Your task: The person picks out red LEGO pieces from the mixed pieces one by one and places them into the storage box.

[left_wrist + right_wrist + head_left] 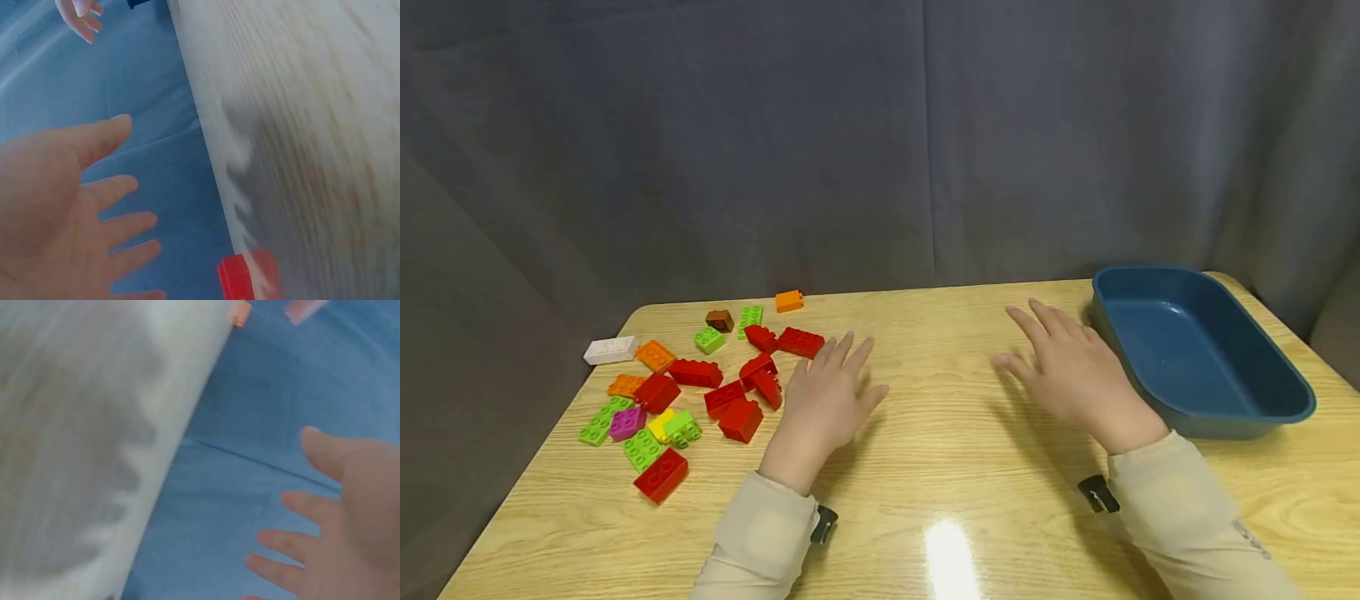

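My left hand hovers over the table with its fingers spread, just right of the pile of toy building bricks; nothing is in it. Closest to its fingertips lies a flat red brick. Other red bricks, green plates, an orange brick, a purple brick and a white brick are scattered to the left. My right hand, also empty with fingers extended, is held above the table beside the blue bin. Both wrist views show bare palms.
The wooden table ends at a grey curtain behind. At the far edge sits a small orange brick. The bin's inside shows no bricks. Black buckles hang at both sleeves.
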### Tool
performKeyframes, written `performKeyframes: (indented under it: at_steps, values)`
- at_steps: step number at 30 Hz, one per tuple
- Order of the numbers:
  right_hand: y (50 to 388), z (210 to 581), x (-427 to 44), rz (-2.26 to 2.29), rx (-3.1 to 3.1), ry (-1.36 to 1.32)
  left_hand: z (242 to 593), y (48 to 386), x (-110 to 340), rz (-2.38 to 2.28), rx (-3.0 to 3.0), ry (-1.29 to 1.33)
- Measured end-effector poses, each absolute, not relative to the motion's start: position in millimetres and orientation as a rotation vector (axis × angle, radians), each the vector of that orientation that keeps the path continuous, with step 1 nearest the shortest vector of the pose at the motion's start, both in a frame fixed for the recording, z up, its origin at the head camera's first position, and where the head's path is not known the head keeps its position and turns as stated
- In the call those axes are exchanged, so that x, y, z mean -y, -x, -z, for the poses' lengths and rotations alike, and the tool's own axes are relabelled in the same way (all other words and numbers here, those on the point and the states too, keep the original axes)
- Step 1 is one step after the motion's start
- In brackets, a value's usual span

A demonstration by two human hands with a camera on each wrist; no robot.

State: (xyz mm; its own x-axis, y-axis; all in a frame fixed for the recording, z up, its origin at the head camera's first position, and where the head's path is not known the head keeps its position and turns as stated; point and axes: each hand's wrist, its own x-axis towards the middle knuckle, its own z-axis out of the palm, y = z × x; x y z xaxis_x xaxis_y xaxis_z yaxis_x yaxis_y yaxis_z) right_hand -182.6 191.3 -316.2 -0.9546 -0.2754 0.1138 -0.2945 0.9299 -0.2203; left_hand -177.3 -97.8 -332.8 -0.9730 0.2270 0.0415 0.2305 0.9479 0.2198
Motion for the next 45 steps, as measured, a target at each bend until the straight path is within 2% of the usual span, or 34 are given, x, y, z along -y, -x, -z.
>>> performKeyframes:
  at_steps: [20,36,39,45]
  values:
    - [186,278,-275,-0.563,3.113,-0.158,334,182,103,0.365,3.134,0.35]
    - [173,275,-340,-0.611,2.951,0.151,341,180,103,0.351,3.17,0.348]
    - [186,298,-376,-0.608,2.862,0.215,341,180,103,0.353,3.17,0.348]
    - [249,400,-507,-0.699,2.664,0.329,343,180,105,0.359,3.168,0.345]
